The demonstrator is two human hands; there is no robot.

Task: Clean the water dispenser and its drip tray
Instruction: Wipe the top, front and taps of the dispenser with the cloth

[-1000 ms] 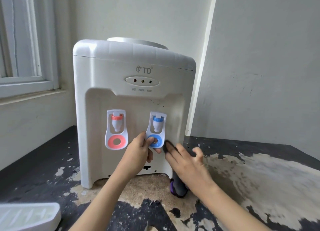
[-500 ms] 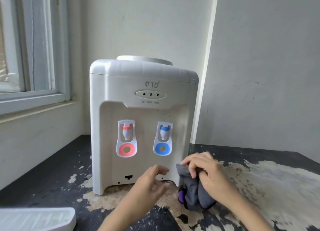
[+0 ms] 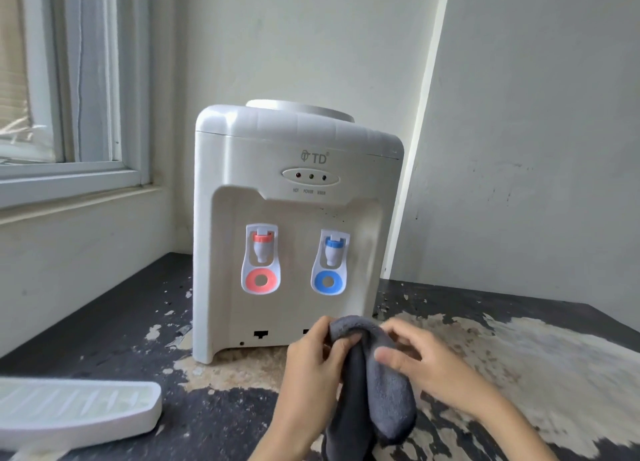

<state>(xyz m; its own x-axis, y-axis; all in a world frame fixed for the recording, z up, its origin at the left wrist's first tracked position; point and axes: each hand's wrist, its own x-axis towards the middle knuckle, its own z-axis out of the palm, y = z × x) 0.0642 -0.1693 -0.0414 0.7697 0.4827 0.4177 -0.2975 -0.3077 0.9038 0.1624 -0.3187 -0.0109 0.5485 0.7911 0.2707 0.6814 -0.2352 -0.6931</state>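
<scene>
Grey cloth (image 3: pixel 377 384) gripped by left hand (image 3: pixel 311 367) and right hand (image 3: pixel 426 363) | lower end cut off

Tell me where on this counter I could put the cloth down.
The widest bare patch is the worn counter right of the water dispenser, up to the wall. Another lies left of the dispenser, under the window sill. The near left is taken by the drip tray, and both hands with the grey cloth fill the front.
</scene>
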